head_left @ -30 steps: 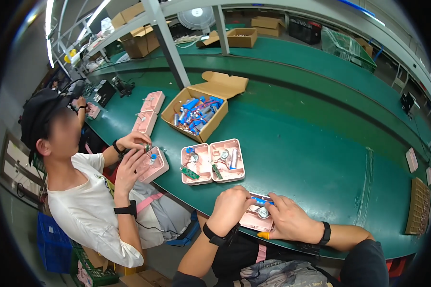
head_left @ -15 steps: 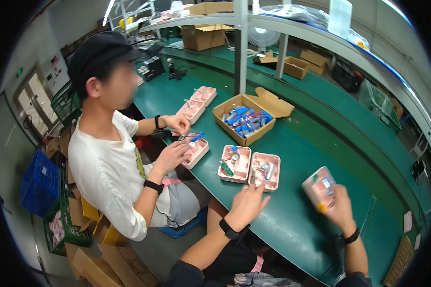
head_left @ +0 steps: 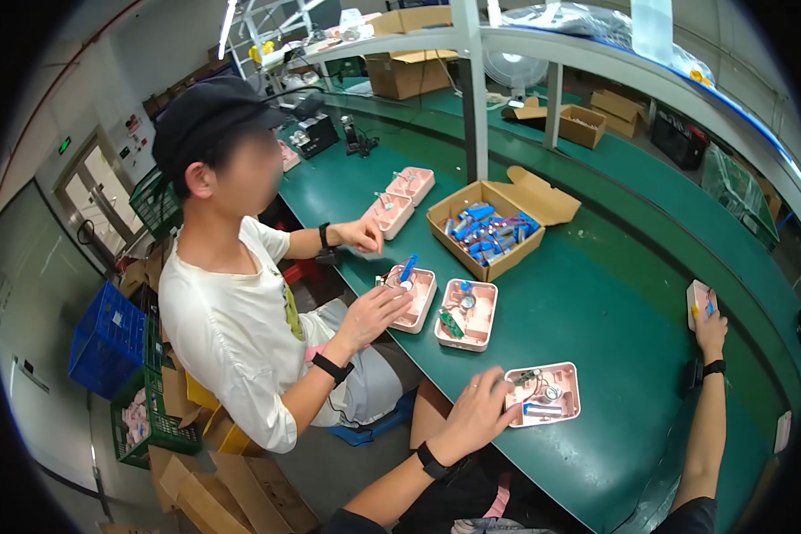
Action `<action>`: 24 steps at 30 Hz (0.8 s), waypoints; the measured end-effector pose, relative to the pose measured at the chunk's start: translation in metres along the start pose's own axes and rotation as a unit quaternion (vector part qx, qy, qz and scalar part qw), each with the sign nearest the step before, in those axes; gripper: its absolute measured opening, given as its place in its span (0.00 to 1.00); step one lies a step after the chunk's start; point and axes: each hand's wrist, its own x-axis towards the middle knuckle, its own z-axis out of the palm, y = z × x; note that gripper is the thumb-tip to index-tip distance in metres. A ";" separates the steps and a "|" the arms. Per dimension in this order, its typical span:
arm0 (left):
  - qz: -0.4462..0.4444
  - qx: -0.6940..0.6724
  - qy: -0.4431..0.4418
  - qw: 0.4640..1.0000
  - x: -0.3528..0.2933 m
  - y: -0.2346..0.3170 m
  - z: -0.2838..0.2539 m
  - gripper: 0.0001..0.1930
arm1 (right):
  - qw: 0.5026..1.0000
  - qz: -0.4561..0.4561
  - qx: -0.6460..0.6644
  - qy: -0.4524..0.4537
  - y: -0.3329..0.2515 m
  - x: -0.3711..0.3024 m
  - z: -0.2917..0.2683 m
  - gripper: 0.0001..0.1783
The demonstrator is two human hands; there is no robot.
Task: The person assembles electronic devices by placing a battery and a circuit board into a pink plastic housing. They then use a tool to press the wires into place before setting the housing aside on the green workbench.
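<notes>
Left hand point(head_left: 476, 413), fingers spread, touches my near case point(head_left: 568, 377): battery point(head_left: 543, 410) apparently seated, case still open; my right hand point(head_left: 711, 329) grips the far case point(head_left: 699, 295).

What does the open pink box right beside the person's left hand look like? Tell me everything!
The pink box is shallow, with rounded corners, and looks like plastic. It lies flat, open side up, on the green table, near its edge. Inside are a round silvery part, some thin wires and a silvery-and-blue battery along the near side. The left hand has its fingertips at the box's left side; whether they grip it is hard to tell.
</notes>
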 end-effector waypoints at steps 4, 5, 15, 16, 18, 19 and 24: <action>-0.027 -0.116 0.012 0.993 0.023 -0.003 0.013 0.20 | 0.946 -0.270 0.170 0.055 -0.043 -0.068 -0.047 0.30; -0.036 -0.118 -0.003 0.992 0.023 -0.010 0.008 0.20 | 0.893 -0.347 0.270 -0.092 -0.084 -0.110 -0.087 0.28; -0.039 -0.101 0.066 0.992 0.043 -0.001 0.017 0.13 | 0.670 -0.620 0.300 -0.275 -0.191 -0.258 -0.114 0.28; -0.043 -0.095 0.068 0.992 0.041 -0.001 0.017 0.13 | 0.670 -0.629 0.291 -0.267 -0.194 -0.260 -0.116 0.27; 0.006 -0.051 0.078 0.996 0.036 -0.002 0.014 0.14 | 0.667 -0.647 0.274 -0.249 -0.201 -0.264 -0.123 0.25; 0.027 -0.021 0.085 0.996 0.032 -0.003 0.009 0.14 | 0.655 -0.655 0.283 -0.249 -0.201 -0.269 -0.124 0.25; 0.033 -0.042 0.084 0.995 0.038 0.004 0.022 0.14 | 0.706 -0.635 0.216 -0.225 -0.186 -0.274 -0.133 0.22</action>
